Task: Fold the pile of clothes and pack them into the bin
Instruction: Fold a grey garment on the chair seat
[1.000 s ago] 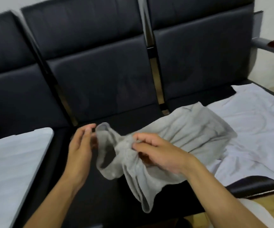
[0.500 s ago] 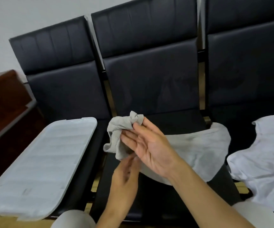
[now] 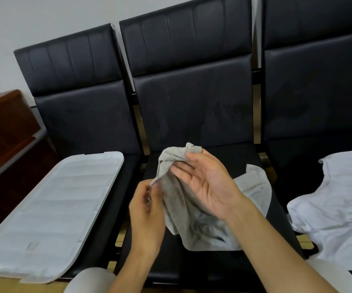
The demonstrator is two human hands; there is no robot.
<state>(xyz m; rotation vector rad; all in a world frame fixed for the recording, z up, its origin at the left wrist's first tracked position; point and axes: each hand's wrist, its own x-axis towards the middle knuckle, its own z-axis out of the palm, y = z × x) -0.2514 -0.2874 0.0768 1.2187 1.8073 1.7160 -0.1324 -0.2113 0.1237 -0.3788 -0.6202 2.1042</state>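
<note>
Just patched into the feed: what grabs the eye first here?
The grey garment, bunched above the middle black seat, held between the left hand and right hand. A white plastic lid lies on the left seat, and a white shirt is spread on the right.

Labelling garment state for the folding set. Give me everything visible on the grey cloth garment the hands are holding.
The grey soft knit garment is crumpled and unfolded, half lifted above the middle black padded chair seat. Its upper end is bunched into a knot-like wad at the right hand fingertips; the left hand pinches an edge lower down. The rest drapes in wrinkles onto the seat, with hemmed edges showing.
</note>
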